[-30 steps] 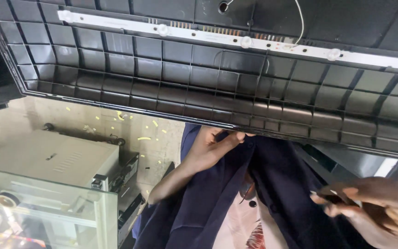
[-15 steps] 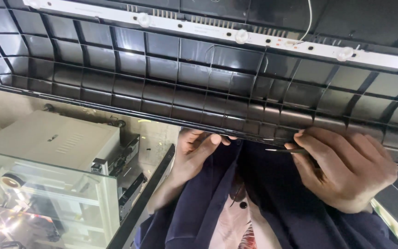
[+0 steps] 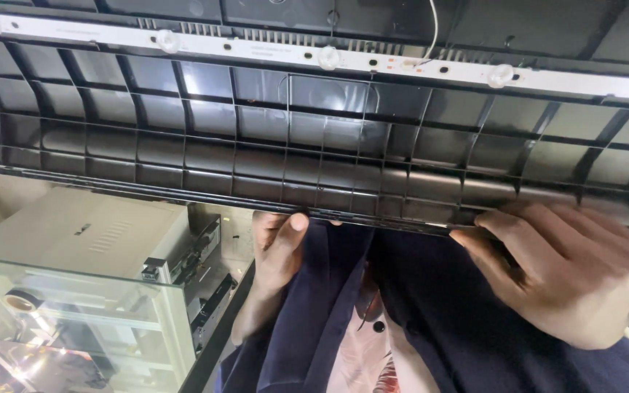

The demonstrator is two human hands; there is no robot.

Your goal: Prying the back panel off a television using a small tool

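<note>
Black ribbed plastic fills most of what I see: a big back panel [image 3: 314, 153] with a grid of moulded ribs, held up in front of me with its near edge running across just above my chest. My left hand [image 3: 277, 244] comes up from below and pinches that near edge, thumb pressed on the rim and the other fingers tucked behind it where I cannot see them. My right hand [image 3: 569, 273] lies over the same edge further along, fingers [image 3: 489, 236] stretched flat and curled onto the lip, so both hands are grasping the panel. Something thin may be pressed under my right fingertips, but the view is too dark there to be sure. Along the far side of the panel runs a white light strip [image 3: 329, 58] (with small round lenses spaced along it), and a thin white wire [image 3: 433, 29] rises from it. Below the panel to my left stands a pale grey box [image 3: 81, 233] beside a glass shelf [image 3: 74, 298]. My dark blue jacket [image 3: 438, 320] hangs open over a pale printed shirt [image 3: 362, 356].
</note>
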